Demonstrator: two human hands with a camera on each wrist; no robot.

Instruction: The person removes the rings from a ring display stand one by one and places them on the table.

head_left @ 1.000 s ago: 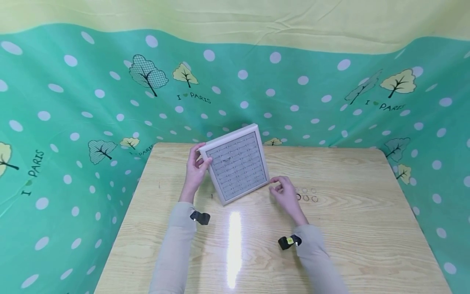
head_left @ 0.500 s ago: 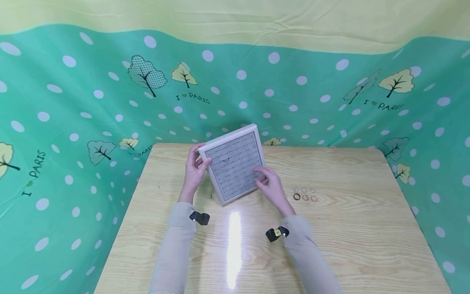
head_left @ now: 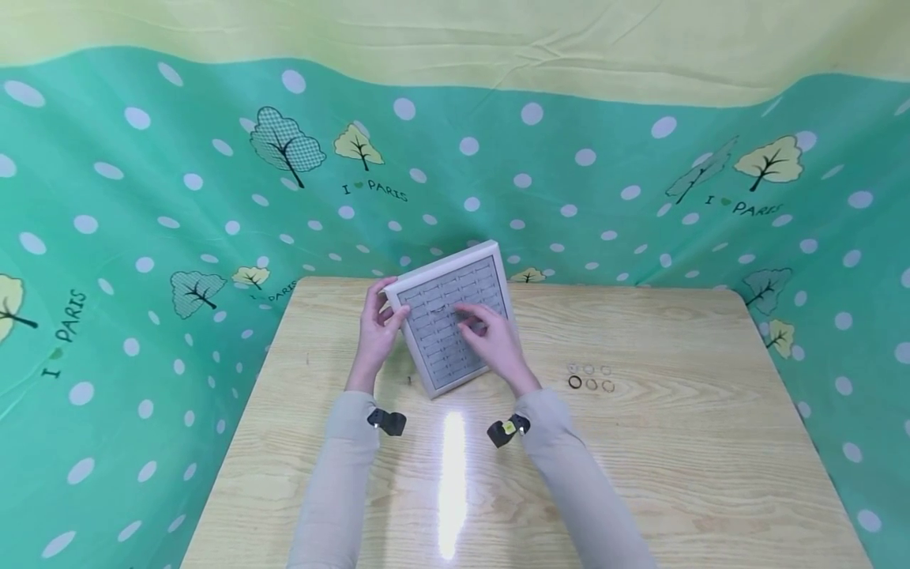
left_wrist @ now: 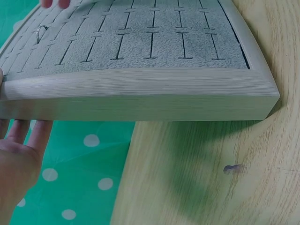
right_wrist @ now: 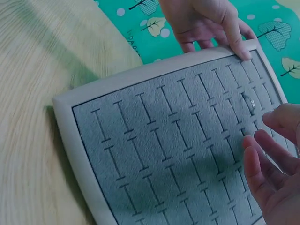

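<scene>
A square ring tray [head_left: 446,265] with a pale frame and grey slotted velvet stands tilted on the wooden table [head_left: 640,474]. My left hand [head_left: 377,324] grips its upper left corner, thumb on the frame [right_wrist: 140,72] and fingers behind. One small ring [right_wrist: 248,104] sits in a slot near the top. My right hand [head_left: 490,336] hovers over the velvet, its bent fingertips [right_wrist: 262,154] just beside that ring. Whether they pinch anything is hidden. The tray's thick side [left_wrist: 140,93] fills the left wrist view.
Several loose rings [head_left: 590,377] lie in two short rows on the table right of the tray. A green dotted cloth [head_left: 142,237] drapes the back and both sides of the table. Bare wood lies toward me.
My right hand has moved left from beside the loose rings, up across the tray's face to the seated ring. The left hand and the tray have stayed put.
</scene>
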